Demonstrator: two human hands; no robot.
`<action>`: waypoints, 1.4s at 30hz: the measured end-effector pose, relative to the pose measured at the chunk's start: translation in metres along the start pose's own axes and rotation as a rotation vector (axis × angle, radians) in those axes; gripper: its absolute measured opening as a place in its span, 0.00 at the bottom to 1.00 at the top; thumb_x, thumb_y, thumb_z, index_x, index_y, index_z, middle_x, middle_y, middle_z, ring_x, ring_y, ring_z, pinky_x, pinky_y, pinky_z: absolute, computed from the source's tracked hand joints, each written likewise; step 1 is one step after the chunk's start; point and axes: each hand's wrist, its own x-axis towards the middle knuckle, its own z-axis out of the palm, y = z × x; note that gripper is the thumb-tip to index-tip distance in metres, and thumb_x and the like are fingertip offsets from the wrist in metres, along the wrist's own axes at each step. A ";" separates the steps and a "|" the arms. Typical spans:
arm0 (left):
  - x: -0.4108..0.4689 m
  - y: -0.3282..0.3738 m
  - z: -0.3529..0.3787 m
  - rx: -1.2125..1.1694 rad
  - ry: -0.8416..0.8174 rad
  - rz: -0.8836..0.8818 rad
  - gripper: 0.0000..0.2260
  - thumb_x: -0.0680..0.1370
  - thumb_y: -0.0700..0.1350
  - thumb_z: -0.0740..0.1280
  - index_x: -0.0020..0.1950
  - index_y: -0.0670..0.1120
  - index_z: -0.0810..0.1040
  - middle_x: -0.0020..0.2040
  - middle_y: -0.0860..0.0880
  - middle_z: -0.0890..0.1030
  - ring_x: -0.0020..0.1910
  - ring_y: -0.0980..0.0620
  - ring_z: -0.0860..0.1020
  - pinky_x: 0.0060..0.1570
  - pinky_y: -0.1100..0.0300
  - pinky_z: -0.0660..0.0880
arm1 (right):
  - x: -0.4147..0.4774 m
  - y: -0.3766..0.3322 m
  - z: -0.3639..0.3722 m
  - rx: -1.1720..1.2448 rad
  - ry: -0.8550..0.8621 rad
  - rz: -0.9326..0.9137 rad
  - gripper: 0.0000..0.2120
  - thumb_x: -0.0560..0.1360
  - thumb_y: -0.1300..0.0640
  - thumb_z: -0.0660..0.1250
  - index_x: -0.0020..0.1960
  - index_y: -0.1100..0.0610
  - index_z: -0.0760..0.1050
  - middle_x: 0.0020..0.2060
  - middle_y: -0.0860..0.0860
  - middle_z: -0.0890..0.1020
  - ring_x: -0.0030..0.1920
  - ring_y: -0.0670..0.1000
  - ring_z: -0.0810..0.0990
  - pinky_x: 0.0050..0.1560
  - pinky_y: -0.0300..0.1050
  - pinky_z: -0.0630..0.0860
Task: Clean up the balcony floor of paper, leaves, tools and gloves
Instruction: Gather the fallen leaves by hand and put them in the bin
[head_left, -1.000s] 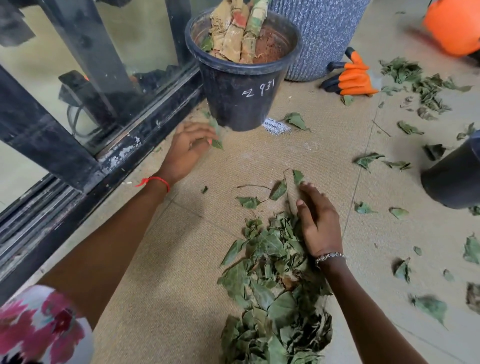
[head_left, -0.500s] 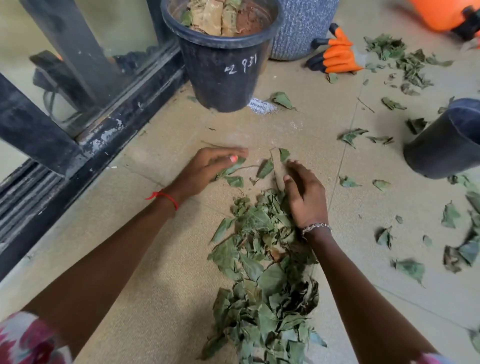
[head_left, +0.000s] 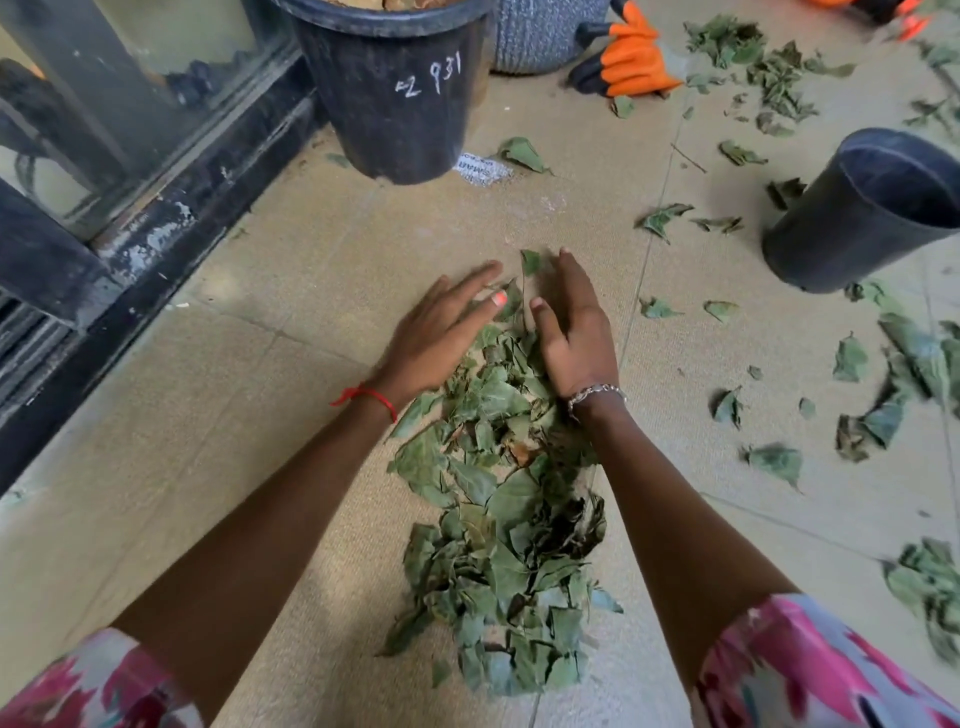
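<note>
Your left hand (head_left: 441, 338) has swept in beside your right hand (head_left: 571, 332), both flat and released, so the leaf pile (head_left: 509, 519) looks ready to scoop.

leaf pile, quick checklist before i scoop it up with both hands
1. Hands free: ok. The left hand and right hand are open, holding nothing.
2. Hands placed: ok. They flank the far end of the leaf pile.
3. All leaves gathered: not ok. Some stray leaves lie scattered to the right.
4. Somewhere to put the leaves: cannot tell. The black pot on the right is near, but its inside is dark.
5. Paper cleared: not ok. A paper scrap lies beside the numbered pot.
6. Gloves cleared: not ok. The orange gloves lie on the floor.
</note>
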 end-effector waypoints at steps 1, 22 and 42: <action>-0.002 0.002 0.002 -0.171 0.053 -0.023 0.29 0.73 0.67 0.50 0.73 0.59 0.61 0.75 0.56 0.61 0.74 0.55 0.59 0.74 0.51 0.53 | 0.000 0.001 0.000 -0.010 -0.007 -0.008 0.32 0.73 0.49 0.57 0.74 0.57 0.56 0.72 0.54 0.65 0.71 0.53 0.63 0.72 0.50 0.61; -0.008 0.003 0.002 -0.113 0.031 0.026 0.28 0.71 0.69 0.52 0.66 0.60 0.72 0.67 0.53 0.74 0.67 0.51 0.69 0.68 0.43 0.63 | -0.024 -0.002 -0.024 0.691 -0.143 0.185 0.16 0.77 0.54 0.56 0.51 0.61 0.79 0.45 0.53 0.84 0.49 0.47 0.82 0.53 0.37 0.74; -0.104 0.024 0.024 -0.250 -0.195 0.000 0.29 0.71 0.72 0.48 0.68 0.64 0.68 0.73 0.57 0.65 0.72 0.55 0.62 0.73 0.45 0.58 | -0.224 -0.004 -0.043 -0.559 -0.400 0.004 0.63 0.45 0.19 0.54 0.65 0.39 0.19 0.70 0.48 0.27 0.73 0.51 0.31 0.73 0.56 0.34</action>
